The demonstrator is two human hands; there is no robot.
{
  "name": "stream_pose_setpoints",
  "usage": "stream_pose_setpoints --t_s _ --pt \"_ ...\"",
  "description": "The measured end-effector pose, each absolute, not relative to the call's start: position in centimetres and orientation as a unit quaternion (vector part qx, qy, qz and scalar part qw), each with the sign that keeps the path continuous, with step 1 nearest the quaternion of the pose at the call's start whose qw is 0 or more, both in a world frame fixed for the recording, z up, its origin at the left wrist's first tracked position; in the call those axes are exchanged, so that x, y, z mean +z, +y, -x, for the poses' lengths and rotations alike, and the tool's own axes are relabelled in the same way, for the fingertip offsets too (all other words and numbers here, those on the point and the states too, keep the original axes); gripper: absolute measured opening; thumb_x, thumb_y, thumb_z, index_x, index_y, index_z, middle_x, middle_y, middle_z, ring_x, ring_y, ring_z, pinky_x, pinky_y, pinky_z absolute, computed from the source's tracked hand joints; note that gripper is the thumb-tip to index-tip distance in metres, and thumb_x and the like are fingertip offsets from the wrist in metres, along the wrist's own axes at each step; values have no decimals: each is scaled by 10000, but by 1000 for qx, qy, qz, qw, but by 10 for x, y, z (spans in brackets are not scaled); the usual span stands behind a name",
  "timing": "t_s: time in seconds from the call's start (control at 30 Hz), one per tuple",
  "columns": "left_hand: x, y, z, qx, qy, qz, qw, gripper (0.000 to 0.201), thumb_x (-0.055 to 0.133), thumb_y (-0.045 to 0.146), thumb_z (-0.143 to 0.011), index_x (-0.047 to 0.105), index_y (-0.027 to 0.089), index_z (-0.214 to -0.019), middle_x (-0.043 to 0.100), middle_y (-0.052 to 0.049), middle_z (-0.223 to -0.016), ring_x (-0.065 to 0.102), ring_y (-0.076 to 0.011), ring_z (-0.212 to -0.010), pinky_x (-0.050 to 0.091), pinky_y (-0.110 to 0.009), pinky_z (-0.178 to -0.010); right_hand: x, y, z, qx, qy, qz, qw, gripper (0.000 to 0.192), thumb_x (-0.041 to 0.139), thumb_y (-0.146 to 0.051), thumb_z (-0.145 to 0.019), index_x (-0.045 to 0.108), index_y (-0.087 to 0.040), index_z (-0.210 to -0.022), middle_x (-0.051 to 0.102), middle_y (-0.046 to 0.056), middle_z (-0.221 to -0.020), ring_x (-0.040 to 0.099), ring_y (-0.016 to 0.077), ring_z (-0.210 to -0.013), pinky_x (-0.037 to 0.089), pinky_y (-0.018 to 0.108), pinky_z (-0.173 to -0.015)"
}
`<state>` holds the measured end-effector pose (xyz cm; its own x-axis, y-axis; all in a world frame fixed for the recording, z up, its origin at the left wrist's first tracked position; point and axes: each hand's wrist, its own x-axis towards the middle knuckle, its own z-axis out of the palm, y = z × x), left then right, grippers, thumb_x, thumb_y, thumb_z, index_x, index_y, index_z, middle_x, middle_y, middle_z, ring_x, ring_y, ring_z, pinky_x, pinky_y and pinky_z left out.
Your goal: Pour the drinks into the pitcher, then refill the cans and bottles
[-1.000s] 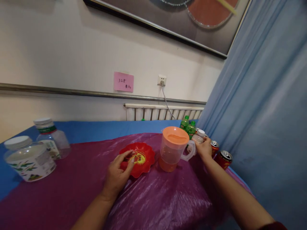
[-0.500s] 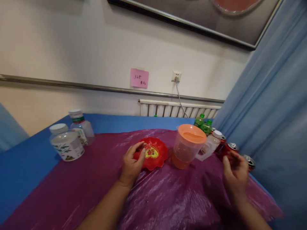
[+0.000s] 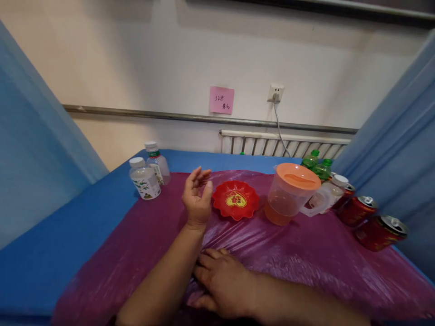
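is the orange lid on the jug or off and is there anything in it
On. The orange lid sits flat across the top of the jug, which stands upright. Through the clear wall an orange liquid fills only the bottom part.

Shiny purple plastic sheet (image 3: 292, 258) lies wrinkled over table.

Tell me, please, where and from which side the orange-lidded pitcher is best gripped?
Probably by the white handle of the pitcher, coming from the right: the handle sticks out on that side and is open enough for fingers. The small bottle close behind it leaves little room.
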<state>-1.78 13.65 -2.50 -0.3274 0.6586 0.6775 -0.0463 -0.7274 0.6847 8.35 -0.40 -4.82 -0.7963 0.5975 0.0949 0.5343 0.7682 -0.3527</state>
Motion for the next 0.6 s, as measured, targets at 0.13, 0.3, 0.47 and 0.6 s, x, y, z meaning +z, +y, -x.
stream_pose_setpoints --t_s 0.13,0.3,0.47,0.6 --pt "-9 136 22 783 278 -502 238 416 731 262 -851 648 207 -1255 756 -97 -1136 721 -188 -1038 568 -341 -940 -60 -12 -79 106 -943 303 88 608 622 -585 -923 608 -147 -1344 579 168 -1421 524 371 -1286 516 569 -1019" --pt "7 135 27 789 281 -474 270 391 743 272 -830 662 196 -1205 759 -91 -1114 725 -191 -1024 568 -366 -963 -65 -13 -76 90 -941 315 87 600 647 -581 -909 603 -165 -1339 564 171 -1447 539 378 -1277 538 600 -973" --pt "22 126 40 791 311 -452 269 382 753 285 -806 669 183 -1164 759 -95 -1088 728 -203 -1023 583 -369 -934 -62 -13 -75 98 -943 308 82 552 649 -549 -917 619 -150 -1297 583 179 -1427 552 384 -1268 526 628 -981" --pt "17 118 68 783 365 -453 220 426 768 281 -770 665 178 -1170 746 -94 -1084 721 -201 -1022 576 -369 -941 -58 -14 -76 134 -937 310 88 553 681 -512 -904 607 -157 -1322 559 178 -1468 527 403 -1306 500 644 -1006"
